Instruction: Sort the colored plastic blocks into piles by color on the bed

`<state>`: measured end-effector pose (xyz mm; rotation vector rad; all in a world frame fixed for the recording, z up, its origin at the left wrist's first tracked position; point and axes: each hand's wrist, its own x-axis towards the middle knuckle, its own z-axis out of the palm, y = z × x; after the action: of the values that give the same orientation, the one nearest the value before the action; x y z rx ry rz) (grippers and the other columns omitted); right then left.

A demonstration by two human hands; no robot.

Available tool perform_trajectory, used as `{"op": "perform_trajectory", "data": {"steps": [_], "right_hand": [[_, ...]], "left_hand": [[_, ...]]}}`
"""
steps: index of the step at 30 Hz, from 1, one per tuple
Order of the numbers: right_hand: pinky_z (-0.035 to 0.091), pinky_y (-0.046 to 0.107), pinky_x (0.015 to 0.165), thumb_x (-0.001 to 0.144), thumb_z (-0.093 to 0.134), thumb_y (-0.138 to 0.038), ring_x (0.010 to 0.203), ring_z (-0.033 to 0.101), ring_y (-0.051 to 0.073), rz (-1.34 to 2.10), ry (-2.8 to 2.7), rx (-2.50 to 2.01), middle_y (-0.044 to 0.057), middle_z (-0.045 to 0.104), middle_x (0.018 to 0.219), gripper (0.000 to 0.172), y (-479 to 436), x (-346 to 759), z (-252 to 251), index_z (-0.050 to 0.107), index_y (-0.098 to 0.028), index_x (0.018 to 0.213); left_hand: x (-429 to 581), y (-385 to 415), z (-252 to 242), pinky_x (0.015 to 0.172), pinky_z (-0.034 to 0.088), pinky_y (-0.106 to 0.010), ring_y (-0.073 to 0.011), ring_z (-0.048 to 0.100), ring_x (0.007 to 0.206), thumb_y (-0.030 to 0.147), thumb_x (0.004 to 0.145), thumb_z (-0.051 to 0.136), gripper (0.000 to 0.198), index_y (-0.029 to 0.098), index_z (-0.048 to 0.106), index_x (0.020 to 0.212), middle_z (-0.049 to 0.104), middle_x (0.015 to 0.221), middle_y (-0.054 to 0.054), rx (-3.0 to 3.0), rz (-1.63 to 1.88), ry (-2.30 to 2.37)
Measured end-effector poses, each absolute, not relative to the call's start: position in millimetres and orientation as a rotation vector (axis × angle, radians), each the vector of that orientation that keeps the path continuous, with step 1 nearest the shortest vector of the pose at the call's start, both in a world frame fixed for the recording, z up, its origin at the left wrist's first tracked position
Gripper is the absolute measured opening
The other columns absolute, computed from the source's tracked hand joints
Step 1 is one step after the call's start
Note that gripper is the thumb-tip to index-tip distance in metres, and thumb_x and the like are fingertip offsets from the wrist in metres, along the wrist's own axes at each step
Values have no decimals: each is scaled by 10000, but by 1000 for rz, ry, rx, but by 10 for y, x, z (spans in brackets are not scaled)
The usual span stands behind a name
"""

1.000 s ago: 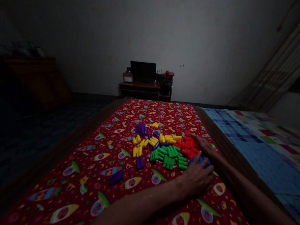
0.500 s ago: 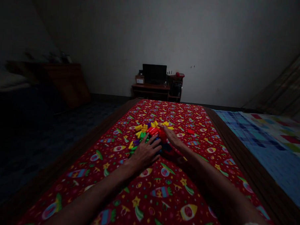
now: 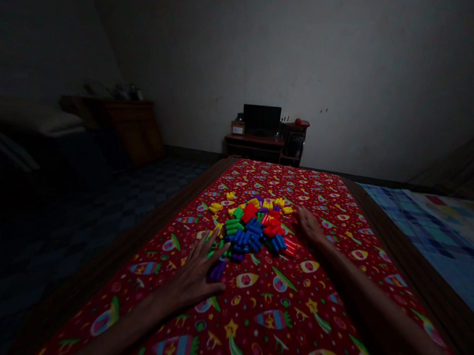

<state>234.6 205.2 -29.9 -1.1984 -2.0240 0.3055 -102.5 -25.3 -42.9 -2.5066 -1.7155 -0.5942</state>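
Note:
A loose heap of plastic building blocks lies on the red patterned cloth (image 3: pixel 270 320). Blue blocks (image 3: pixel 246 238) fill the near middle, with green blocks (image 3: pixel 234 226) to their left and red blocks (image 3: pixel 273 227) to their right. Yellow blocks (image 3: pixel 216 208) are scattered along the far and left edges. My left hand (image 3: pixel 197 267) is at the heap's near left, fingers spread, partly covering green pieces and beside a purple block (image 3: pixel 217 271). On the right, apart from the heap, my right hand (image 3: pixel 309 225) has its fingers stretched out and holds nothing.
Beyond the cloth's far end stands a desk (image 3: pixel 254 140) with a dark monitor (image 3: pixel 262 120). A wooden cabinet (image 3: pixel 133 128) is at the left, over a blue checked floor (image 3: pixel 174 175). Checked bedding (image 3: pixel 400 216) lies to the right.
My hands have moved apart, the left one nearer and leftward, the right one to the right. The heap, covered before, now shows more spread out. The view has turned slightly left.

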Motion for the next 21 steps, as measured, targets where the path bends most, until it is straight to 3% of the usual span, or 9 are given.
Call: {"op": "perform_trajectory", "data": {"steps": [2,4,7,12,16,21], "right_hand": [[465,420,876,938,108,-583,896,584,228,427,-2036,-1101,99,651,906,623,1988,1911,-312,607,-211,914],[351,474,1032,945,126,-561,1078,541,248,443,-2000,-1032,119,646,1044,620,1920,1530,-317,624,-206,1046],[228,494,1122,953,125,-541,1195,481,256,505,-1961,-985,145,618,1150,643,1819,1116,-295,627,-182,1135],[285,462,1104,940,169,-597,1262,452,254,717,-1857,-955,117,608,1218,643,1649,572,-108,627,-199,1153],[384,386,1027,935,166,-606,1170,542,229,875,-1896,-782,98,650,1155,664,1701,405,134,632,-179,1141],[442,391,910,893,205,-658,974,599,245,636,-1807,-1006,119,659,1002,655,2200,1069,187,632,-167,967]], "left_hand": [[-915,-106,-413,1073,211,-678,-450,65,1427,609,747,649,933,397,138,1497,-25,1609,-66,-2495,-647,-1721],[-831,82,-369,1063,183,-702,-454,42,1427,595,729,678,943,419,149,1489,-32,1609,-57,-2453,-684,-1746],[-795,344,-328,1063,162,-707,-435,22,1436,541,738,694,913,419,180,1483,-9,1610,-55,-2357,-734,-1796],[-920,688,-307,1112,192,-621,-344,118,1451,443,861,551,727,348,208,1496,117,1601,-69,-2249,-950,-1860],[-1155,865,-232,1156,221,-500,-270,201,1443,528,900,426,677,256,244,1494,236,1570,-88,-2190,-1202,-1965],[-1553,976,-230,1171,188,-485,-252,247,1430,606,908,277,685,190,342,1447,356,1513,-117,-2126,-1392,-2129]]}}
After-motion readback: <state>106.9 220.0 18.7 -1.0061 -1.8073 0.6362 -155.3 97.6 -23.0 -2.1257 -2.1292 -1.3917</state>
